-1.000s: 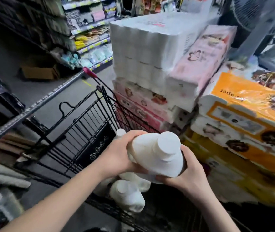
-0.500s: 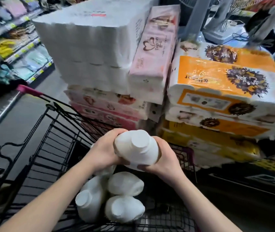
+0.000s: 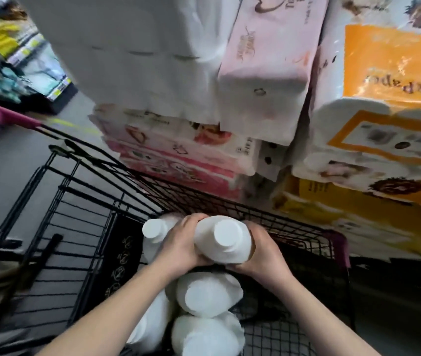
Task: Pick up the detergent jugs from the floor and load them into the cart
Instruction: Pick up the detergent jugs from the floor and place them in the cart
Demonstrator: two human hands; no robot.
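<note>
A white detergent jug [image 3: 223,240] with a round white cap sits between both my hands, low inside the black wire cart [image 3: 76,191]. My left hand [image 3: 182,246] grips its left side and my right hand [image 3: 262,249] cups its right and underside. Several more white jugs stand in the cart: one [image 3: 156,231] just left of my left hand, one [image 3: 208,295] right below the held jug, and another [image 3: 205,336] nearest me. My forearms hide parts of the lower jugs.
Tall stacks of tissue and toilet-paper packs, white [image 3: 137,57], pink [image 3: 266,70] and orange [image 3: 394,80], rise right behind the cart's far rim. The cart's pink handle [image 3: 11,116] is at the left. Store shelves [image 3: 24,60] line the grey aisle floor at far left.
Both hands have lowered the held jug deeper into the cart, down among the other jugs. The view has moved closer and tipped downward.
</note>
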